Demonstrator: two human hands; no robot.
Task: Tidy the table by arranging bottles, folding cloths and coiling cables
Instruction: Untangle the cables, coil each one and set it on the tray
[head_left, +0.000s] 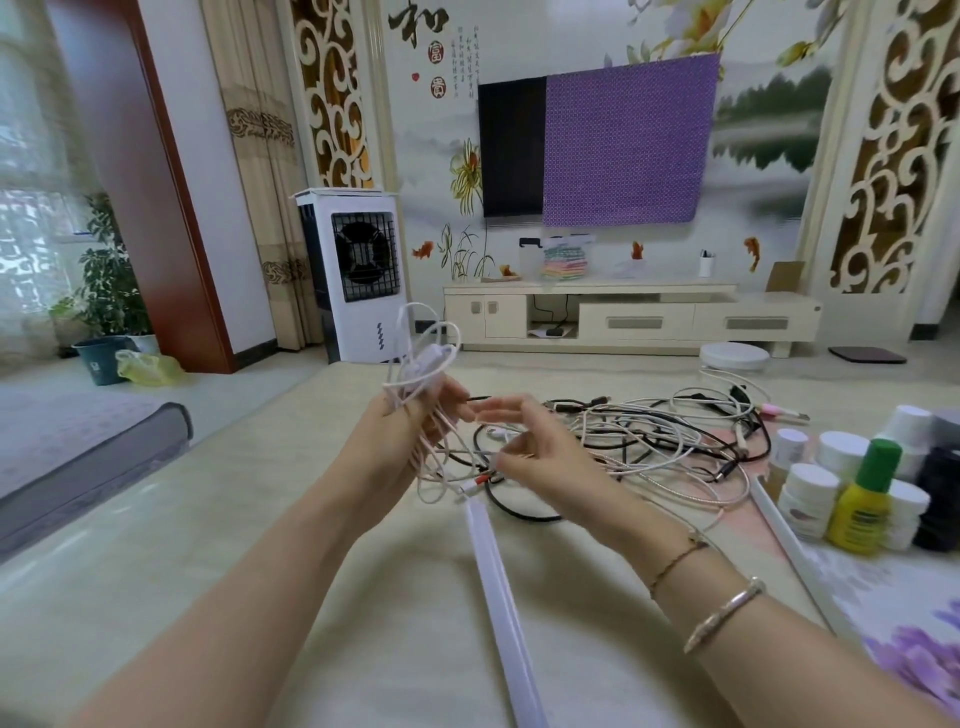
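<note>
My left hand (410, 431) grips a bundle of white cable (423, 343) whose loops stick up above the fingers, with an inline switch on it. The cable's lower end runs down to a long white light bar (498, 587) lying on the table. My right hand (524, 447) is just right of the bundle, fingers extended toward the left hand; strands pass by its fingertips. A tangle of black, white and pinkish cables (660, 436) lies on the table behind my right hand. Bottles and jars (862, 483) stand grouped at the right, among them a yellow bottle with a green cap (865, 504).
A second white bar (795, 545) lies diagonally beside the bottles. A floral cloth or mat (914, 654) covers the table's right corner. The beige table (260, 519) stretches left. Beyond stand a fan cooler (358, 270), a TV cabinet (623, 317) and a round white device (732, 358).
</note>
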